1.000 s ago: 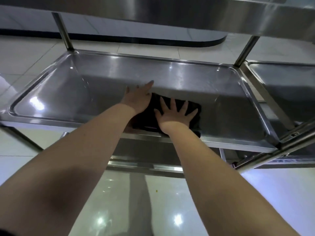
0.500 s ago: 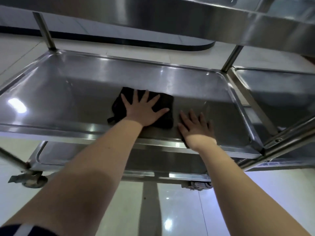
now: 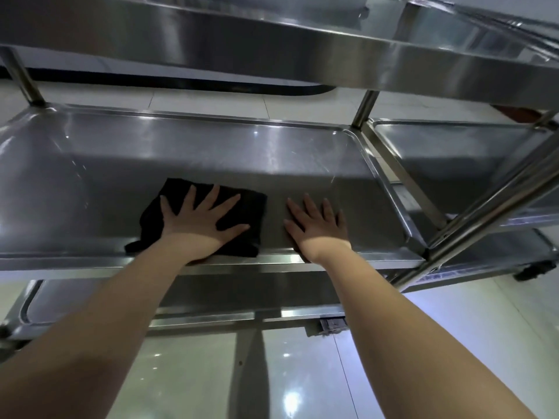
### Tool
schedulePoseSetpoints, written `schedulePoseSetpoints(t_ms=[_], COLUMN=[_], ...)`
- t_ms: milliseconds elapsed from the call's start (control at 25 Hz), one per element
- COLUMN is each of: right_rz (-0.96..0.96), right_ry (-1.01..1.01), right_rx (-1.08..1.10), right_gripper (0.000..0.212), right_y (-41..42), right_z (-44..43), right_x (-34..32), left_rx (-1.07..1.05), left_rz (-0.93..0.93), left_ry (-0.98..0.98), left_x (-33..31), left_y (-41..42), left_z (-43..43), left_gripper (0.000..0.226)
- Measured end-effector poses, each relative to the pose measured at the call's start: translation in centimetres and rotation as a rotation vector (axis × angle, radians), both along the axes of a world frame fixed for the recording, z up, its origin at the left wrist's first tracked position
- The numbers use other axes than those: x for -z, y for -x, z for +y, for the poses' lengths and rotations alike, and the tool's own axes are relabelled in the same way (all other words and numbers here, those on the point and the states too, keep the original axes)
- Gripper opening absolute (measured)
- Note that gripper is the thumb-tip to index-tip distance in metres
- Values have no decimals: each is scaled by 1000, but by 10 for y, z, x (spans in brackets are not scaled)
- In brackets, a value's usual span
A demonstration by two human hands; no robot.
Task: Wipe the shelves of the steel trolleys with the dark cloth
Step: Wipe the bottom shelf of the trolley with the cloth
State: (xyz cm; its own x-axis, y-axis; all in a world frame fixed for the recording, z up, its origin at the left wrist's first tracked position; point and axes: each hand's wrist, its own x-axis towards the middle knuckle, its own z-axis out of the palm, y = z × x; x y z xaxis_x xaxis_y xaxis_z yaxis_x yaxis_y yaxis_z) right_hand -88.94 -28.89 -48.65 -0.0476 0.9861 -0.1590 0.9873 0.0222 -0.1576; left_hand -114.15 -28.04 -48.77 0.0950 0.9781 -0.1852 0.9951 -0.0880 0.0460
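Note:
The dark cloth [image 3: 254, 204] lies flat on the middle shelf [image 3: 211, 158] of a steel trolley, near its front edge. My left hand [image 3: 199, 225] presses on the cloth with fingers spread and straight. My right hand [image 3: 317, 225] rests flat on the bare steel just right of the cloth, not touching it. The front left corner of the cloth hangs toward the shelf's front rim.
The top shelf [image 3: 272, 46] overhangs close above. A lower shelf [image 3: 90, 303] shows beneath. A second steel trolley [image 3: 459, 152] stands against the right side, its slanted post [image 3: 496, 195] crossing there. A caster [image 3: 535, 270] sits on the glossy tiled floor.
A second ago both hands were on the cloth. The right hand came off onto bare steel, and the left hand slid the cloth left, now nearer the front rim.

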Motion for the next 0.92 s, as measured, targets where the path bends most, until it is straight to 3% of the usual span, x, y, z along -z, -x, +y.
schedulePoseSetpoints(t_ms=[160,280,480,600,760,920], right_rz=[-12,-42,-43,-4,-10,-27], right_ry=[13,7,11,17,7,-15], right_rx=[3,22,11,6,15,25], right_gripper=[55,54,52,54,55,54], right_y=[2,7,5,1,5,8], right_z=[1,1,-1,-2,-3,-2], right_x=[1,3,-1,-3,0,6], left_rx=[-211,-288,-54,-70,-317,-333], left_rz=[-24,15,5,22,28,4], left_ry=[37,3,37,-10,7,13], left_x=[-15,-12,-8,-7,-14,-13], left_y=[63,40,-76,-28,81,31], left_z=[10,8,-11,-12,-18,-22], left_gripper=[93,88,78,82,98,90])
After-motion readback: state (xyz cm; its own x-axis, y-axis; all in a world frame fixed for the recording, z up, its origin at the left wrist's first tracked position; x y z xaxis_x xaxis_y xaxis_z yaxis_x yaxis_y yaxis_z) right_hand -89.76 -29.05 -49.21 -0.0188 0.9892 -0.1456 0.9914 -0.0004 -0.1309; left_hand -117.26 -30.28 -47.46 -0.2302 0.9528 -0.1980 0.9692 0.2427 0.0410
